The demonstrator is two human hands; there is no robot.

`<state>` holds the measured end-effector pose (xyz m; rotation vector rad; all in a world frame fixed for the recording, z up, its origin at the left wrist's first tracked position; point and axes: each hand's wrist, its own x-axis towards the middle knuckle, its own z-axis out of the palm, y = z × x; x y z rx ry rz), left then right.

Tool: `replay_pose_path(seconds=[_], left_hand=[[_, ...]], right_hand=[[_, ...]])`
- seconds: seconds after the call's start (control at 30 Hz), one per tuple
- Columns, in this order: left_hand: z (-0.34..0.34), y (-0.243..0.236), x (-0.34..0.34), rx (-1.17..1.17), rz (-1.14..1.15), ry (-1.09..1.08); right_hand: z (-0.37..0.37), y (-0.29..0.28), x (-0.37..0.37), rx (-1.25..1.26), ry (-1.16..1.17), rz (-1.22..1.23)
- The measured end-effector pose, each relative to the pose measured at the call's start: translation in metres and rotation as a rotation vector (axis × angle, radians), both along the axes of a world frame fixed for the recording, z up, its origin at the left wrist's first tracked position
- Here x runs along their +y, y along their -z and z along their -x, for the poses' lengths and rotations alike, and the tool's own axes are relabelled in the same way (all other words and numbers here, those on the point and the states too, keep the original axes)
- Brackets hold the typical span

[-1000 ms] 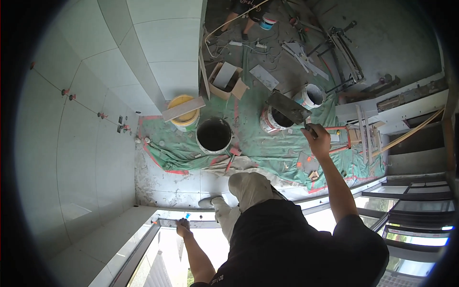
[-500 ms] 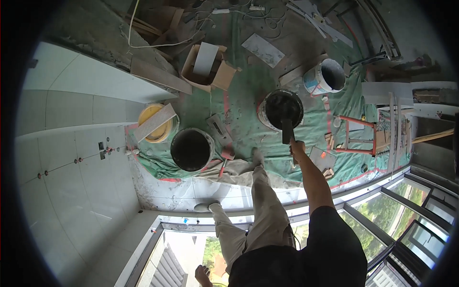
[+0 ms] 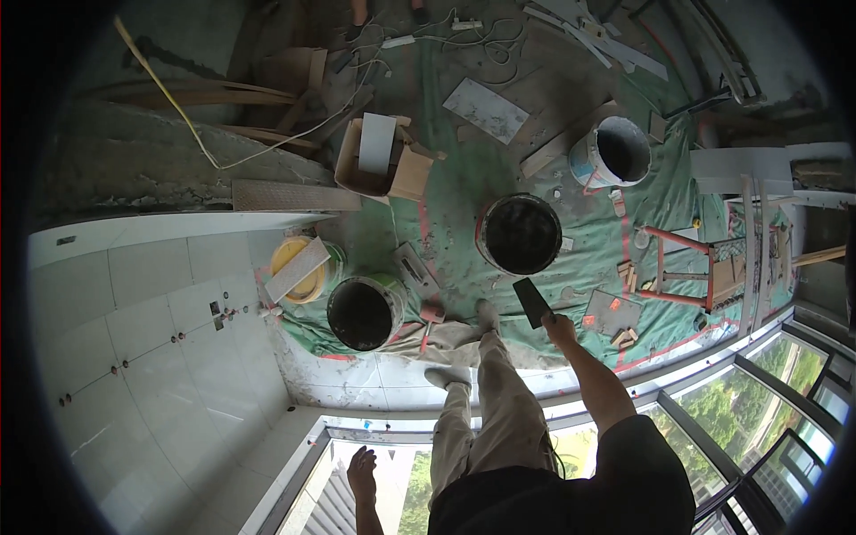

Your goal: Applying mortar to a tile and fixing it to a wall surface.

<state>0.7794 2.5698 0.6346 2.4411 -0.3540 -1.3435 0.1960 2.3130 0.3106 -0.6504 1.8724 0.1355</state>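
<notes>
Gripping plastering trowel by handle w/ R hand, betw. centre bucket & near edge of green dust sheet, prob. to catch drips there. Holding nothing in loosely open L hand, prob. for balance.

Rough room with a pale tiled wall, green floor sheeting and daylit windows
The tiled wall rises left of the left hand; pale floor tiles run ahead of that hand; the sheeting, with red lines, spreads ahead of the right hand; a red-legged stand is to its right; greenery shows through the windows, behind and right of it; the dim wall far ahead to its right looks like grey plaster
</notes>
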Motion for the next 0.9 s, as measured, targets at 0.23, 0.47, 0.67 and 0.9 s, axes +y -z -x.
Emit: replay_pose_path(seconds=[0.23, 0.47, 0.67, 0.9], left_hand=[[0.076, -0.035, -0.057, -0.121, 0.188, 0.214], [0.106, -0.012, 0.055, -0.218, 0.076, 0.193], [0.104, 0.019, 0.19, -0.422, 0.186, 0.083], [0.118, 0.034, 0.198, -0.221, 0.046, -0.492]], right_hand=[[0.032, -0.03, -0.057, 0.247, -0.875, 0.418], [0.028, -0.004, -0.102, 0.268, -0.894, 0.464], [-0.057, -0.049, -0.133, -0.442, -0.003, 0.134], [-0.15, -0.182, -0.049, 0.018, -0.989, 0.225]])
